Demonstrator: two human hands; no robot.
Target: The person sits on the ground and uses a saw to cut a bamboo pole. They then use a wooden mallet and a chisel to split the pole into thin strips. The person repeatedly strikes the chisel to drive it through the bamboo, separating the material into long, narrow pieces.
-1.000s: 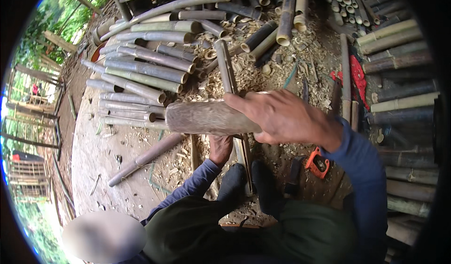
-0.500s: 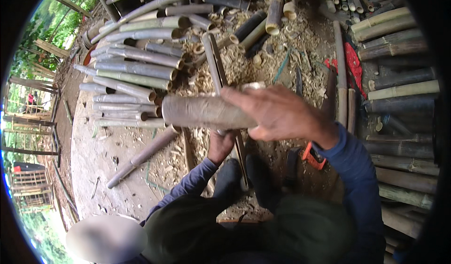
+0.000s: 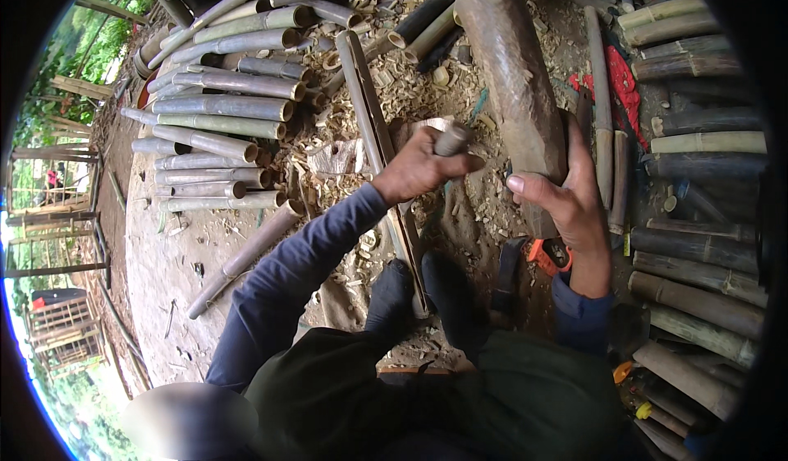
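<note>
My right hand (image 3: pixel 566 194) grips the narrower lower end of a thick brown wooden club (image 3: pixel 513 75), raised with its wide end pointing away from me. My left hand (image 3: pixel 419 165) is closed around a short round handle (image 3: pixel 452 139) whose blunt end points up and right. What the handle belongs to cannot be made out. Just beside and beneath the left wrist, a long split bamboo pole (image 3: pixel 367 104) slants from the shavings down to between my dark-covered feet (image 3: pixel 390 293).
Cut bamboo tubes (image 3: pixel 222 108) lie in a row at left, with more stacked bamboo (image 3: pixel 698 247) along the right. Wood shavings (image 3: pixel 419 91) cover the ground ahead. Near my right foot lie a dark strip (image 3: pixel 507 276) and an orange object (image 3: pixel 548 256). A red cloth (image 3: pixel 621 91) lies farther right.
The club has swung from lying crosswise in front of me to pointing away at the right, in my right hand. My left hand has come from beneath it, moving up and right with the handle.
</note>
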